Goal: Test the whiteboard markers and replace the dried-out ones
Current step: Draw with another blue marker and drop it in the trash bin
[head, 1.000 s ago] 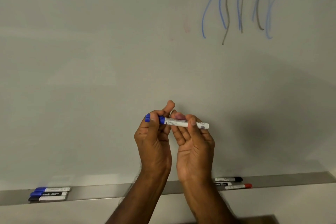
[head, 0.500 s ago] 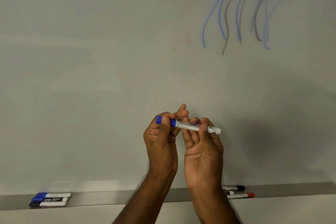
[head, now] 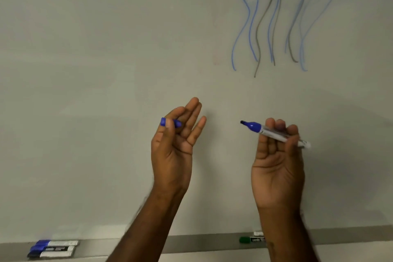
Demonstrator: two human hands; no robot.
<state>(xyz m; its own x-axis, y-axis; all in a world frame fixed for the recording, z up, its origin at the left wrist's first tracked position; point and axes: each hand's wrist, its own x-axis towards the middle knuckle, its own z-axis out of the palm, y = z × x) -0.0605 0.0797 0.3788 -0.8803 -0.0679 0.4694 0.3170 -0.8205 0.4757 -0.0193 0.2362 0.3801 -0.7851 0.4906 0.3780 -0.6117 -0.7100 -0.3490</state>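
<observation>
The whiteboard (head: 106, 70) fills the view; wavy blue and grey test lines (head: 274, 23) run down its upper right area. A grey tray (head: 202, 242) runs along the board's bottom edge. At the tray's left end lie three capped markers (head: 53, 249), side by side, two with blue caps and one with a darker cap. Towards the tray's right end a green-capped marker (head: 252, 239) lies partly hidden behind the right forearm, with another marker above it mostly covered. The left hand (head: 172, 151) is raised before the board, palm facing the camera; thumb and forefinger pinch the blue cap (head: 177, 123), the other fingers extended and slightly apart. The right hand (head: 276, 168) is held well apart from the left, fingers curled around the barrel of the uncapped blue marker (head: 274, 133), thumb pressed over it. The marker's tip (head: 242, 122) points left and slightly up, clear of the board surface as far as can be judged.
</observation>
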